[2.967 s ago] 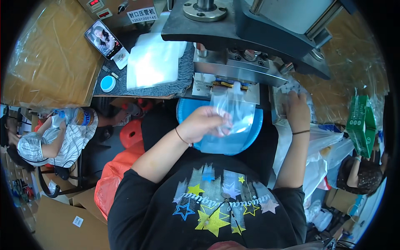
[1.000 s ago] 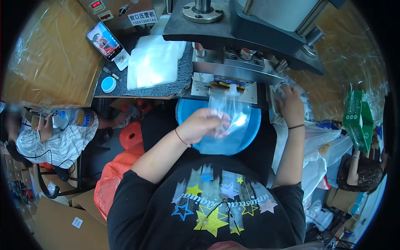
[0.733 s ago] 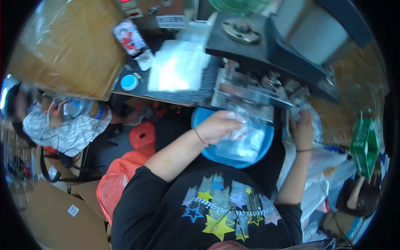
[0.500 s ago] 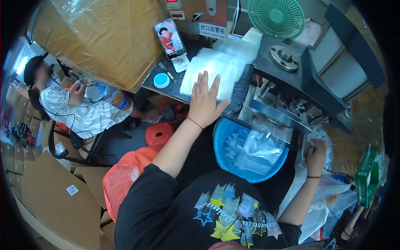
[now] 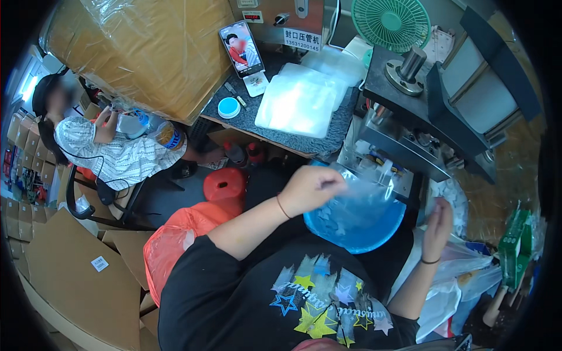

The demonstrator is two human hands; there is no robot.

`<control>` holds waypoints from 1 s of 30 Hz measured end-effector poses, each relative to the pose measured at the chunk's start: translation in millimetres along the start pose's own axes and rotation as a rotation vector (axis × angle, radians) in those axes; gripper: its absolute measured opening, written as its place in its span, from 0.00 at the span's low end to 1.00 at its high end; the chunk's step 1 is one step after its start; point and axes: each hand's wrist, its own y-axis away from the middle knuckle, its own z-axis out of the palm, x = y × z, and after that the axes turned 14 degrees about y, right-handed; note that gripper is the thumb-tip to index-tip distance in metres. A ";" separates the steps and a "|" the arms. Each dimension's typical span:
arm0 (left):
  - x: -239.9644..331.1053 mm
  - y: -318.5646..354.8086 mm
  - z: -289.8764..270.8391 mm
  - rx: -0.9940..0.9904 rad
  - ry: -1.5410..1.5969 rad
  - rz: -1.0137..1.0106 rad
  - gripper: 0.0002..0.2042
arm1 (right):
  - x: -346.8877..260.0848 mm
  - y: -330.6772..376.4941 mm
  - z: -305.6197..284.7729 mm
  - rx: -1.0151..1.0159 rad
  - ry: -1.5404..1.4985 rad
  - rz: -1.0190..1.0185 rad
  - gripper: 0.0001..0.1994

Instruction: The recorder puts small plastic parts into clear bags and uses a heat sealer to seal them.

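Note:
My left hand [image 5: 313, 190] is closed in a pinch at the near side of the press machine [image 5: 404, 131], above the blue basin [image 5: 357, 243]. A clear plastic bag [image 5: 369, 193], smeared by motion, hangs from its fingertips in front of the press. The basin sits at my lap with small clear plastic scraps inside, partly hidden by the bag. My right hand [image 5: 438, 228] is raised to the right of the basin, fingers loosely stretched upward, holding nothing visible. Beyond my left hand, a stack of clear flat bags [image 5: 298, 105] lies on the grey-covered table [image 5: 249, 121].
A phone [image 5: 241, 50] stands on the table near a round blue-lidded tub [image 5: 229, 107]. Behind are a green fan [image 5: 391, 20] and a large wrapped carton [image 5: 146, 52]. A red stool [image 5: 224, 185] and red bag [image 5: 175, 240] stand left. Another person [image 5: 99, 140] sits farther left.
My left hand has left the bag stack and moved down toward me to the press, taking hold of the clear bag there. My right hand has shifted slightly, its fingers straighter.

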 end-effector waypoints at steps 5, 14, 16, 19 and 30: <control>-4.6 3.0 50.5 -0.223 -0.094 0.048 0.08 | -71.9 -11.1 -24.2 -0.182 -0.497 -0.157 0.09; -13.8 14.7 81.4 -0.572 0.634 -0.418 0.14 | -61.3 -21.5 -42.9 -0.453 -0.350 -0.377 0.06; -17.2 14.8 84.7 -0.566 0.667 -0.414 0.14 | -58.7 -26.5 -45.5 -0.458 -0.352 -0.421 0.06; -14.3 17.1 82.8 -0.495 0.712 -0.442 0.14 | -57.5 -37.6 -40.9 -0.455 -0.326 -0.483 0.04; -20.7 16.3 86.8 -0.406 0.640 -0.511 0.11 | -56.2 -23.7 -26.0 -0.476 -0.480 -0.280 0.07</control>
